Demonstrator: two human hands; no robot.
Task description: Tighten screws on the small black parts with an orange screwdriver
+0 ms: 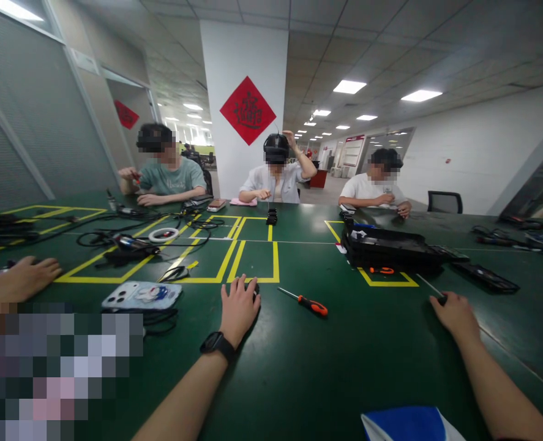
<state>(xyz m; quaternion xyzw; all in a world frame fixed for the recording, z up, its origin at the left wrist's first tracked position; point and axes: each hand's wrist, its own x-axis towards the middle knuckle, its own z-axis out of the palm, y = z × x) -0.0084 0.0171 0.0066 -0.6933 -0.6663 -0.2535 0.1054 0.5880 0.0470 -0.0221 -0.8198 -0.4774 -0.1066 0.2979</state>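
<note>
A black watch (pixel 217 346) with a black strap (pixel 226 350) rings the bare left forearm (pixel 188 392).

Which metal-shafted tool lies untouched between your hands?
The orange-and-black-handled screwdriver, loose on the green tabletop; the other thin metal-shafted tool is in the right hand.

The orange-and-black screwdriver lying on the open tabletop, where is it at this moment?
In the head view, the screwdriver lies slightly right of and below centre on the green table, just right of the wearer's left hand.

Green table (pixel 299 380), yellow tape (pixel 276 263), orange-handled screwdriver (pixel 312 305), pale blue phone (pixel 131 294), black tray (pixel 385 242), cables (pixel 5 233)
</note>
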